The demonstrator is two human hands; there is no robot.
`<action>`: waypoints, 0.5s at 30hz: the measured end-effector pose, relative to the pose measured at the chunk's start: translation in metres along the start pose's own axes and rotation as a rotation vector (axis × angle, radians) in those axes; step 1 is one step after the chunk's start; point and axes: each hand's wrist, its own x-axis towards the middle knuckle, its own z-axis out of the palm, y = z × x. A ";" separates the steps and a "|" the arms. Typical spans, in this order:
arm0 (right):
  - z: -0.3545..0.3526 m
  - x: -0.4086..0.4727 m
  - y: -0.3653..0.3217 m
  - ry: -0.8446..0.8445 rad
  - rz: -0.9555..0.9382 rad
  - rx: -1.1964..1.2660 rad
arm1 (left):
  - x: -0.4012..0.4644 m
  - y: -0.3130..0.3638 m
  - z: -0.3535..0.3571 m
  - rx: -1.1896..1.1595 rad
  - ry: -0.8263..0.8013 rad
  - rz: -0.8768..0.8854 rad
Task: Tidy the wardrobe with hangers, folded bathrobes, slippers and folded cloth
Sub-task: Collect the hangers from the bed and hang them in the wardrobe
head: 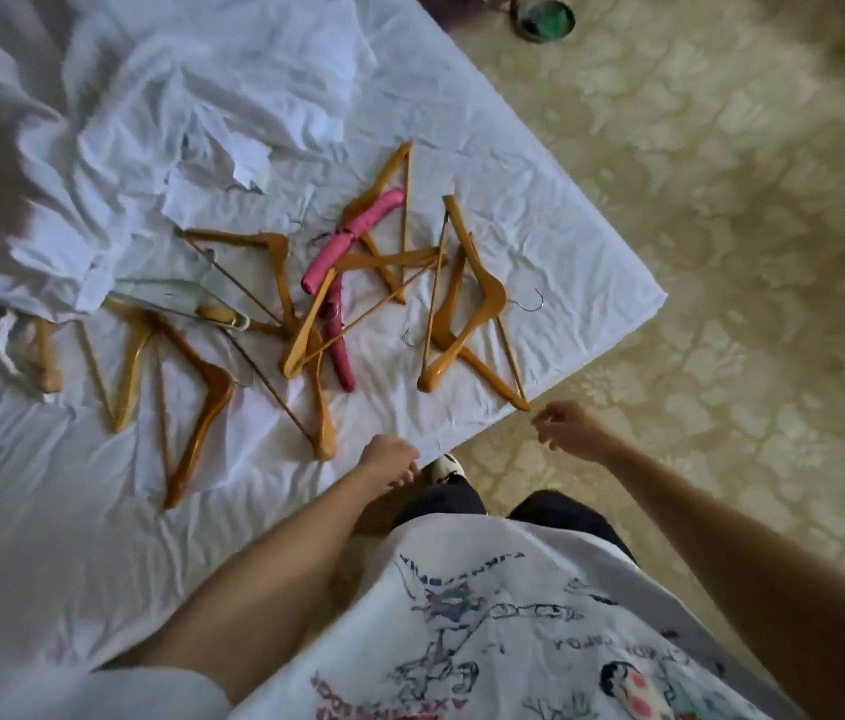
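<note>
A scatter of orange-brown wooden clothes hangers (275, 314) lies tangled on the wrinkled white bed sheet (540, 241), with two pink padded hangers (342, 241) crossed among them and a heap of crumpled white cloth (150, 122) beyond, toward the far left. The nearest wooden hanger with a metal hook (472, 304) reaches the sheet's edge — its lower tip sits just beside the right hand (566, 426), whose fingers are loosely curled and grasp nothing. The left hand (392, 457) hovers over the sheet's near edge, fingers relaxed and empty, close to another hanger's tip. Patterned cream flooring (721, 200) lies to the right.
</note>
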 end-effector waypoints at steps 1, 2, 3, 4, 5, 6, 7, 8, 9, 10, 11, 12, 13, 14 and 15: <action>-0.014 0.009 0.010 0.010 0.027 -0.010 | 0.006 0.023 -0.001 -0.020 -0.005 0.024; -0.026 0.016 0.020 0.009 0.060 -0.008 | 0.009 0.044 0.000 -0.037 -0.010 0.053; -0.037 0.026 0.029 0.012 0.090 -0.006 | 0.015 0.065 0.001 -0.052 -0.014 0.080; -0.048 0.035 0.039 0.010 0.116 -0.007 | 0.020 0.085 0.002 -0.065 -0.025 0.097; -0.058 0.043 0.046 -0.001 0.136 -0.008 | 0.024 0.102 0.003 -0.075 -0.033 0.116; -0.067 0.052 0.051 -0.015 0.156 -0.016 | 0.030 0.118 0.004 -0.086 -0.031 0.127; -0.076 0.060 0.053 -0.033 0.174 -0.025 | 0.035 0.131 0.005 -0.105 -0.026 0.124; -0.083 0.068 0.055 -0.053 0.186 -0.043 | 0.041 0.140 0.007 -0.130 -0.014 0.118; -0.089 0.078 0.056 -0.077 0.190 -0.064 | 0.046 0.147 0.008 -0.158 0.000 0.108; -0.095 0.089 0.055 -0.099 0.194 -0.079 | 0.051 0.152 0.007 -0.181 0.014 0.089; -0.101 0.100 0.051 -0.119 0.198 -0.090 | 0.055 0.157 0.006 -0.208 0.030 0.069; -0.106 0.112 0.046 -0.139 0.198 -0.106 | 0.059 0.159 0.005 -0.233 0.050 0.044; -0.111 0.124 0.040 -0.161 0.189 -0.127 | 0.063 0.161 0.005 -0.254 0.070 0.019; -0.114 0.137 0.034 -0.186 0.174 -0.150 | 0.065 0.163 0.004 -0.268 0.091 -0.006; -0.117 0.150 0.027 -0.202 0.157 -0.160 | 0.068 0.166 0.005 -0.273 0.112 -0.031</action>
